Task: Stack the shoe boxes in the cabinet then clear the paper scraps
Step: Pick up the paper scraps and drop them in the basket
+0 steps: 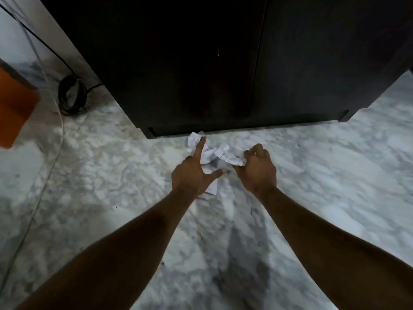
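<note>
Crumpled white paper scraps (214, 154) lie on the marble floor just in front of the dark cabinet (223, 63), whose doors are closed. My left hand (193, 175) rests over the left side of the scraps with forefinger and thumb spread, a flat piece showing under its palm. My right hand (257, 167) is curled, its fingertips pinching the right end of a crumpled scrap. No shoe boxes are in view.
An orange box-like object (15, 104) sits at the left edge. A coiled black cable (71, 95) and a thin pale cord (55, 121) lie on the marble floor (312, 175) left of the cabinet.
</note>
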The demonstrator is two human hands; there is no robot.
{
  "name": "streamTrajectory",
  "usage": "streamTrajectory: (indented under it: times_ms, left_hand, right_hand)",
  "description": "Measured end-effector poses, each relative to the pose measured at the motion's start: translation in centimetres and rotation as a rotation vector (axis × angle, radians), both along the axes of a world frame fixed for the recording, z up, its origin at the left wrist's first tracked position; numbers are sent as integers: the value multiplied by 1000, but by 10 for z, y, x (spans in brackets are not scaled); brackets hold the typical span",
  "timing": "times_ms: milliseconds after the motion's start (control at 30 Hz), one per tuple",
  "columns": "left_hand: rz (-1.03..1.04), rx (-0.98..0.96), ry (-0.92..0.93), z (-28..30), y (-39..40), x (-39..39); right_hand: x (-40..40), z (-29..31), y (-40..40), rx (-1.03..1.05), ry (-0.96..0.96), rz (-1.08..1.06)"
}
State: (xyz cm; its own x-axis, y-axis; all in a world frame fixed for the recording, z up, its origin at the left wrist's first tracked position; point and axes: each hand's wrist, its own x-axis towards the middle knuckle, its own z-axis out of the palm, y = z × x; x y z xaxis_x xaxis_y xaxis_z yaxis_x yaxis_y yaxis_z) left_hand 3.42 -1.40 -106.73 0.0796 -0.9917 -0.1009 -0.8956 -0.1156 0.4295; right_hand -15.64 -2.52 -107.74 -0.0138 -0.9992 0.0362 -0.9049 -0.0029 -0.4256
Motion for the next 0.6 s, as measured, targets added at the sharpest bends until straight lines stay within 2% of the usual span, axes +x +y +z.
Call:
streamTrajectory:
  times_ms: [67,133,300,467,600]
  left_hand:
    - [-41,100,-109,-6,-21,4]
    - [-8,82,-136,-11,-33,8]
    - [61,-143,-61,-25,-28,8]
    - [52,-191,-9,-21,-35,13]
    - [147,-196,34,-19,-39,16]
  right_hand:
    - [-11,-6,13,-5,39,57]
    - [-17,-5,21,4,15,71]
    - [-35,-3,34,25,-27,75]
    - [-47,-2,40,27,-50,34]
    - [-45,-8,41,29,-55,2]
